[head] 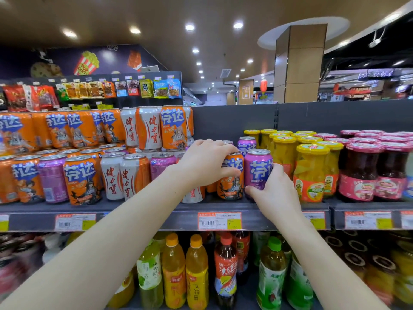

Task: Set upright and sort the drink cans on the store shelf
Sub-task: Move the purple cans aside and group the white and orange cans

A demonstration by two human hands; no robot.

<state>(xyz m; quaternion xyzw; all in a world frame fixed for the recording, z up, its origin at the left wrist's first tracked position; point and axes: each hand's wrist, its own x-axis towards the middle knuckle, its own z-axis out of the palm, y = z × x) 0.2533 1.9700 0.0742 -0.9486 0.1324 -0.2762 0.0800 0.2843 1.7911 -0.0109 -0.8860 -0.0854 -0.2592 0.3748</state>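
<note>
My left hand [204,163] grips an upright orange can [231,182] on the grey shelf [156,209], fingers curled over its top and side. Beside it, my right hand [273,191] holds an upright purple can [258,170] from its lower right side. The two cans stand touching, near the shelf's front edge. Another purple can [246,145] stands behind them. To the left, several orange, purple and white-and-orange cans [111,175] stand mixed together, with a second layer stacked on top [147,127].
Yellow-lidded fruit jars [310,173] stand right of the purple can, then red-lidded jars [362,173]. Price tags [219,221] line the shelf edge. Drink bottles [196,271] fill the shelf below. Snack packets [93,90] hang on a rack behind.
</note>
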